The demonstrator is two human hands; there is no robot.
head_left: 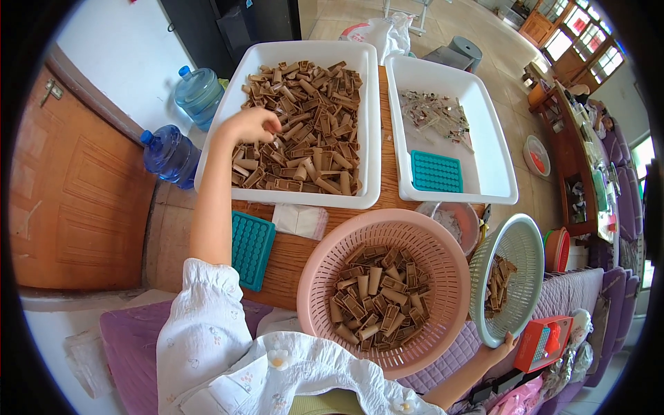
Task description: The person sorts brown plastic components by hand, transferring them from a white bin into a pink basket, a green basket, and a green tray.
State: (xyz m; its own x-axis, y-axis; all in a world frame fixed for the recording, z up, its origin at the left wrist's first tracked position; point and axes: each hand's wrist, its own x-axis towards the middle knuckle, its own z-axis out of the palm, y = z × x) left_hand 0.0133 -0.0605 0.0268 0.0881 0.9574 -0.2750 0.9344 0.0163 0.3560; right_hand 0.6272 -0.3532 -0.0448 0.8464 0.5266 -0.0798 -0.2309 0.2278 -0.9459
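curling left hand (pixel 254 126), cannot tell around what, over brown pieces (pixel 319 114) beyond the pink basket (pixel 320 277), and gripping green basket (pixel 523 259) right of it with right hand (pixel 503 347), seemingly to steady its tilt.

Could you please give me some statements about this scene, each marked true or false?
1. The left grip is over a white tub of brown pieces. True.
2. Brown pieces also lie in the pink basket. True.
3. The right grip holds the pink basket. False: it holds the pale green basket.
4. Both teal trays lie inside white tubs. False: one teal tray lies outside them.
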